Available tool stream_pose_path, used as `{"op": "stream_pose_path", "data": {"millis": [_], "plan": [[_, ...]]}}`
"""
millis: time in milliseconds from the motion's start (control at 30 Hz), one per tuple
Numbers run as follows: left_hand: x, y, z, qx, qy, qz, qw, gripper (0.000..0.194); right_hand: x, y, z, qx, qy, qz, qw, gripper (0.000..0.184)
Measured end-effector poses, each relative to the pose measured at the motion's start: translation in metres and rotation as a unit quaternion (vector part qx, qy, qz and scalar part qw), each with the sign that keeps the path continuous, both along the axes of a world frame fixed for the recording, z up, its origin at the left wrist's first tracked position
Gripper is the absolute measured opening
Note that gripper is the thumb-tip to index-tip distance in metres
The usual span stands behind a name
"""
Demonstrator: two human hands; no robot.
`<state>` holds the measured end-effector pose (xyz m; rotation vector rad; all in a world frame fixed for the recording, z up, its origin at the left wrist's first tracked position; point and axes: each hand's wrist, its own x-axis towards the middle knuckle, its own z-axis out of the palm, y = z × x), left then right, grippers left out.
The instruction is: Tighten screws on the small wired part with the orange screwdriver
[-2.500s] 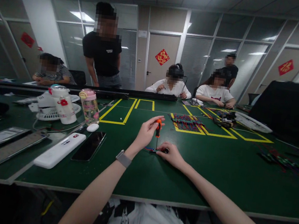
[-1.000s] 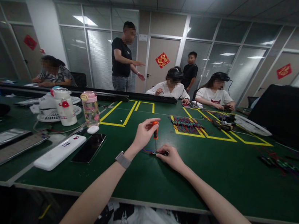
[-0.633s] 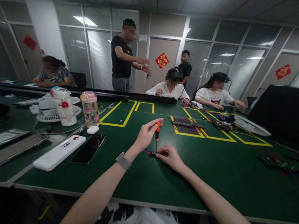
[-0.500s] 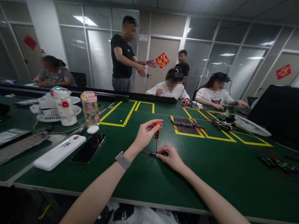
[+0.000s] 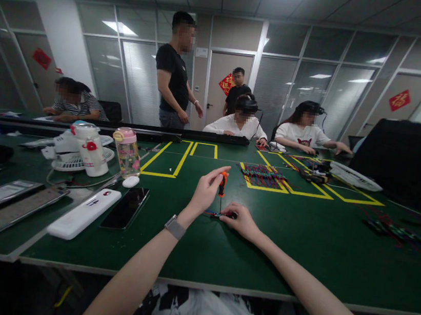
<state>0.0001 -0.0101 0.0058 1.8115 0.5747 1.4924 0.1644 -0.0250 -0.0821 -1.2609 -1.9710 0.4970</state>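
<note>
My left hand (image 5: 207, 189) is closed on the handle of an orange and black screwdriver (image 5: 223, 186), which stands upright. Its thin shaft points straight down, with the tip at a small circuit board (image 5: 216, 215) with red and blue wires, lying on the green table (image 5: 182, 257). From the right, my right hand (image 5: 240, 220) pinches the board's edge between thumb and fingers, close to the screwdriver tip. Something small and dark shows by those fingers; I cannot tell what it is.
Left of my arms lie a black phone (image 5: 125, 208), a white power bank (image 5: 84, 213) and a pink-lidded bottle (image 5: 127, 153). A bundle of wired boards (image 5: 264, 176) sits ahead on yellow tape, more wired boards (image 5: 398, 231) at right. Several people are across the table.
My left hand has shifted slightly, its fingers changing position on the screwdriver handle. My right hand stays put. The standing person lowers their arms, and the person behind has moved left.
</note>
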Motion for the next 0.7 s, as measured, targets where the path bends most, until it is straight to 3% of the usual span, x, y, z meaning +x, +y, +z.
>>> {"op": "stream_pose_path", "data": {"millis": [100,333,600,700], "plan": [[-0.0005,0.0027,-0.0002,-0.027,-0.022,-0.007,0.999,0.028,-0.0002,-0.0009,0.0013,-0.001,0.001,0.001,1.000,0.012],[-0.0012,0.0045,-0.0034,0.007,-0.001,0.058,0.998,0.021,-0.0007,-0.0014,0.0019,0.002,0.000,0.000,1.000,0.012],[-0.0007,0.0038,0.0015,-0.039,-0.032,-0.021,0.998,0.028,-0.0007,-0.0014,0.0014,0.002,0.007,0.005,1.000,0.012],[-0.0009,0.0037,0.0022,-0.047,-0.046,-0.024,0.998,0.028,-0.0008,-0.0017,0.0017,0.000,0.007,0.002,1.000,0.012]]}}
